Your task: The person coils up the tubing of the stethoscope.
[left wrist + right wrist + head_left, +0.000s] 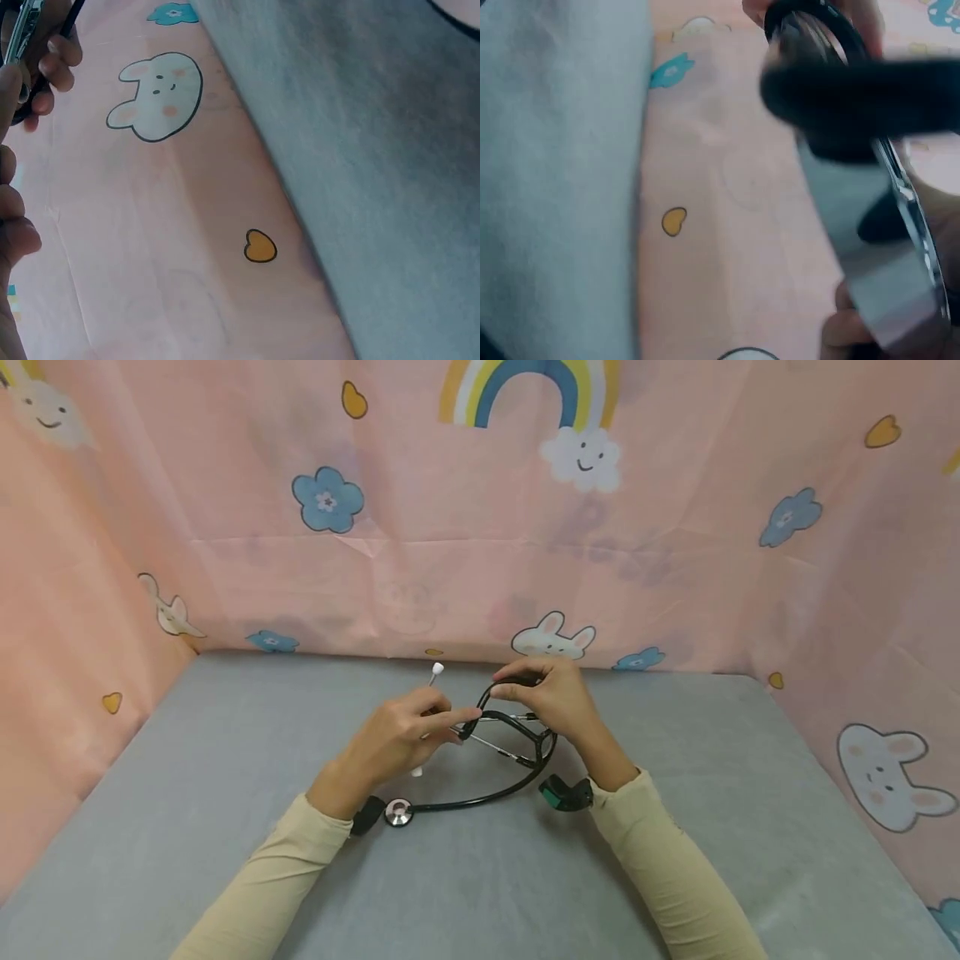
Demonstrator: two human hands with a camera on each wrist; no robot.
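A stethoscope (480, 800) with black tubing is partly lifted off the grey table, folded into a loop between both hands. My left hand (408, 727) pinches the loop's left side, where the tubing meets the metal ear tubes. White ear tips (437, 669) stick out above and below that hand. My right hand (553, 695) holds the top of the tubing between thumb and fingers. Below my left hand lies the round silver chest piece (399, 812). In the right wrist view, blurred black tubing (855, 97) crosses close to the camera, over a shiny metal strip (870, 232).
The grey cloth-covered table (675, 860) reaches back to a pink printed curtain (420, 568), which also closes in both sides. A dark wrist camera (566, 794) hangs by the right wrist, and another (367, 816) sits under the left wrist beside the chest piece.
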